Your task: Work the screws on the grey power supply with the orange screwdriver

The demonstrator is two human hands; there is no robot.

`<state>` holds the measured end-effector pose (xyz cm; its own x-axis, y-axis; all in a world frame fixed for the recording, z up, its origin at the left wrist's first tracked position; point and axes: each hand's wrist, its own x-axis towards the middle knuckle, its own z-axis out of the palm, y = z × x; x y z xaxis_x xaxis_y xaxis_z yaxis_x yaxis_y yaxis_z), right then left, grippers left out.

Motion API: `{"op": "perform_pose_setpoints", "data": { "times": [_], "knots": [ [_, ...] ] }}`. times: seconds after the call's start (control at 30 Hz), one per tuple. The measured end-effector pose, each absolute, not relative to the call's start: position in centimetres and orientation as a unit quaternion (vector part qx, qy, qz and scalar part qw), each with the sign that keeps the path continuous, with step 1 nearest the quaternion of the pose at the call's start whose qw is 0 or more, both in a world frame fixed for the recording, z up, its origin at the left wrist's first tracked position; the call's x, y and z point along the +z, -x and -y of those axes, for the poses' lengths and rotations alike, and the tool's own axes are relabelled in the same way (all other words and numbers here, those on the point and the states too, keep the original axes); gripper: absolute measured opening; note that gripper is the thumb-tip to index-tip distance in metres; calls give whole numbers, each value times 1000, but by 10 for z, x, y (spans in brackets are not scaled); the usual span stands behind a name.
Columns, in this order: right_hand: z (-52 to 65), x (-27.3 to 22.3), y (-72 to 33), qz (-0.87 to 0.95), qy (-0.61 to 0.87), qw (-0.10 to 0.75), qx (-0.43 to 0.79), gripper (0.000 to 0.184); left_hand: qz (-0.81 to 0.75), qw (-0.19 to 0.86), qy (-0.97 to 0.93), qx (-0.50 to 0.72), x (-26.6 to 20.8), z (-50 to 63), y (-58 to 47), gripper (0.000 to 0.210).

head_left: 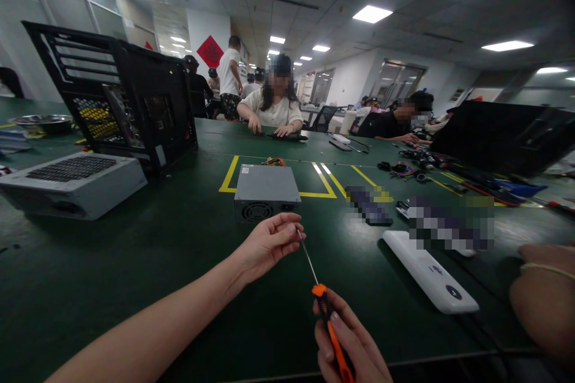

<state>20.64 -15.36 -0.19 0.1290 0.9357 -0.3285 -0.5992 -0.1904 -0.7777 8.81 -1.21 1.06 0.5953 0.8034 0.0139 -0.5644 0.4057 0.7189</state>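
Observation:
My right hand (353,338) is wrapped round the orange-and-black handle of a screwdriver (320,296), whose thin shaft points up and to the left. At the tip, the fingers of my left hand (269,245) are pinched together. Anything small between those fingertips is too hidden to make out. Just beyond my left hand, a grey computer power supply (267,184) rests on the green table (202,323), with its fan grille facing me and coloured wires behind it.
At left stand another power supply (90,182), a black computer case (135,90) and a metal bowl (42,122). To the right lie a white device (429,272), blurred phone-like things and cables (404,169). A neighbour's arm (543,299) reaches in at right; a person sits opposite.

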Motion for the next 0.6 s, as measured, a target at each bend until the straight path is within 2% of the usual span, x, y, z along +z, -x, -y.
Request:
{"op": "perform_pose_setpoints", "data": {
  "times": [0.17,0.37,0.6],
  "knots": [
    [152,-5,-205,156,431,615,642,41,-185,812,-371,410,11,11,-88,23],
    [148,-4,-205,166,423,612,647,31,-224,798,-385,406,11,7,-88,21],
    [129,0,-207,125,384,643,650,25,-244,804,-353,411,-3,-2,-89,30]
  ]
}}
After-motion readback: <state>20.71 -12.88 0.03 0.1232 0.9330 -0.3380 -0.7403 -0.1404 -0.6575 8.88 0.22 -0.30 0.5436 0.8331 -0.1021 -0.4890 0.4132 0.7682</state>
